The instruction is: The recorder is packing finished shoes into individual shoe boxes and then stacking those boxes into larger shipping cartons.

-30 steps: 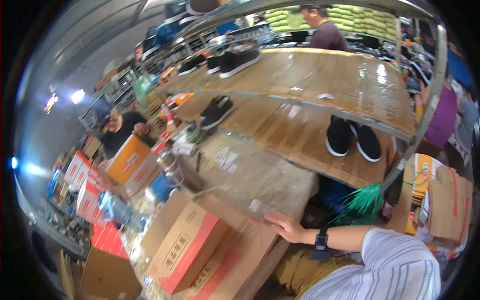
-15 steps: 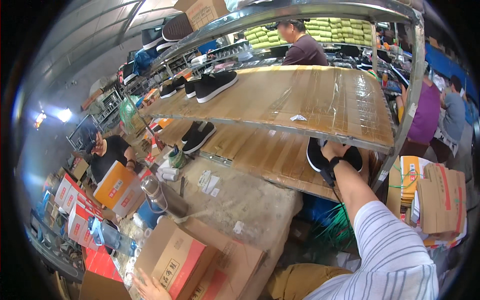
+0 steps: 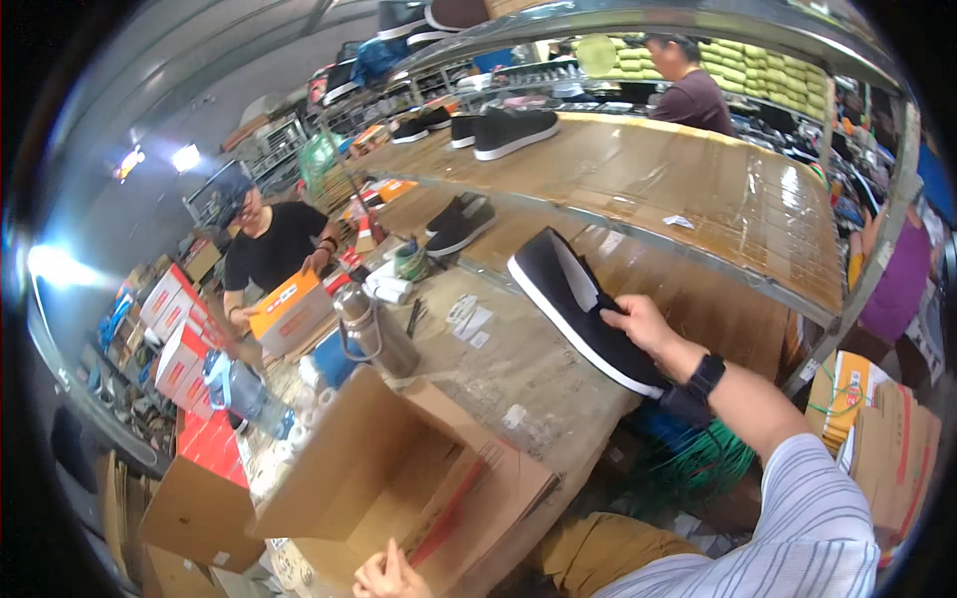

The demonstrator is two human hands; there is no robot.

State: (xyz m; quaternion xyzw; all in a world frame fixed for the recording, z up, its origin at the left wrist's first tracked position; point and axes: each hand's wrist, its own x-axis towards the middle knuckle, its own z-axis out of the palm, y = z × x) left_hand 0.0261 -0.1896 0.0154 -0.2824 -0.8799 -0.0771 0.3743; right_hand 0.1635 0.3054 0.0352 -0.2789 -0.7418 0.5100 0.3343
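Raised above the right side of the worktable is a black slip-on shoe [image 3: 588, 324] with a white sole and a grey lining. My right hand [image 3: 638, 324] grips it at the edge, thumb on top; whether a second shoe is behind it, I cannot tell. A black band circles my right wrist. A cardboard box [image 3: 344, 473] with its lid up stands at the table's near end, and its visible inside is bare cardboard. By the box's near edge is my left hand [image 3: 389, 575], fingers partly bent and apart, holding nothing that I can see.
Beyond the table stands a metal rack [image 3: 598, 204] with cardboard-covered shelves and several black shoes. A steel flask [image 3: 379, 334] and a water bottle [image 3: 244, 394] are on the left. A co-worker [image 3: 279, 244] handles an orange box [image 3: 292, 314]. Flattened cartons [image 3: 892, 448] are stacked right.
My right hand has brought the shoe off the lower shelf and leftward over the table. The box's lid has come up, and my left hand has moved right along its near side.
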